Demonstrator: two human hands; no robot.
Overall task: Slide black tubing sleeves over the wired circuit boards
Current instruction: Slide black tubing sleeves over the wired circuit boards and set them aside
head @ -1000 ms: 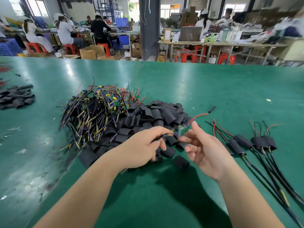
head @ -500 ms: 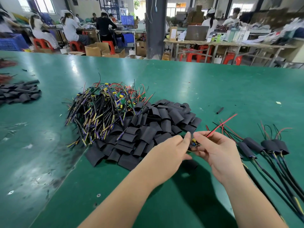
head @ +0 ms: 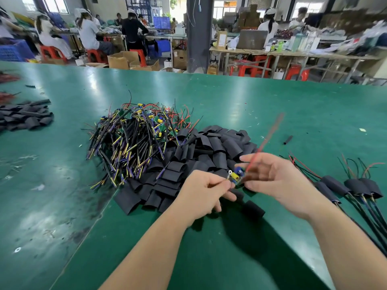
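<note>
A small wired circuit board [head: 236,175] with blue and yellow parts is held between my two hands above the green table. My left hand [head: 204,193] pinches its near end with curled fingers. My right hand [head: 276,181], blurred, grips its far end, and a red wire [head: 267,141] sticks up from there. A heap of flat black tubing sleeves [head: 199,162] lies just behind my hands. Behind it sits a tangle of wired boards [head: 136,141]. Several sleeved boards [head: 356,188] lie to the right with their cables trailing toward me.
A second pile of black sleeves [head: 27,117] lies at the far left. One loose sleeve [head: 254,209] rests under my hands and a thin black tube piece [head: 288,140] farther right. A seam [head: 92,225] crosses the green table [head: 230,101]. People work at benches behind.
My hands have drawn slightly apart, exposing the board between them. The red wire has swung up and is blurred. The view has shifted a little.
</note>
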